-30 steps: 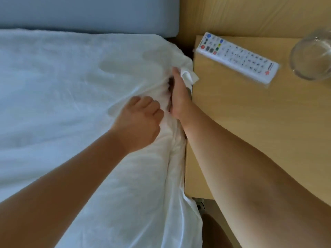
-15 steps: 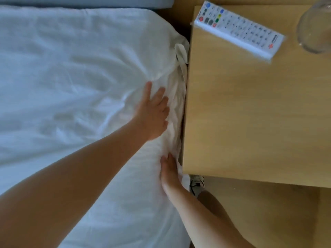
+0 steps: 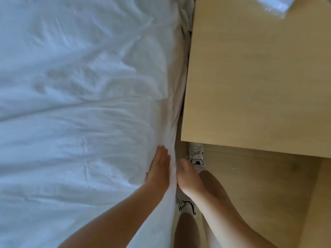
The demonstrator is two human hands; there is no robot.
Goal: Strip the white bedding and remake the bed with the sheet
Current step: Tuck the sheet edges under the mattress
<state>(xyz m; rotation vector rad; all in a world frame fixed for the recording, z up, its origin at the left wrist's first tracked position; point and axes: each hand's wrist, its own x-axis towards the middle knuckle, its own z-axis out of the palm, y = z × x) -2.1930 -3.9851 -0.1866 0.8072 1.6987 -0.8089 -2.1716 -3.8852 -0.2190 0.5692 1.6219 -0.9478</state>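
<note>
Item: sheet [image 3: 80,122], creased, spread under left hand [image 3: 159,167], hanging between both hands. State: left hand flat, pressing; right hand [image 3: 188,176] against hanging edge, grip unclear. Risk: hasty tucking likely traps bunched folds ahead, beside nightstand [image 3: 250,77].

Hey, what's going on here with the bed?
A person stands beside the bed, working on the white sheet. Their left hand lies flat on top of it near the mattress edge. The right hand, blurred, is against the sheet's side, just short of the wooden nightstand. The sheet is spread over the bed but wrinkled.
</note>
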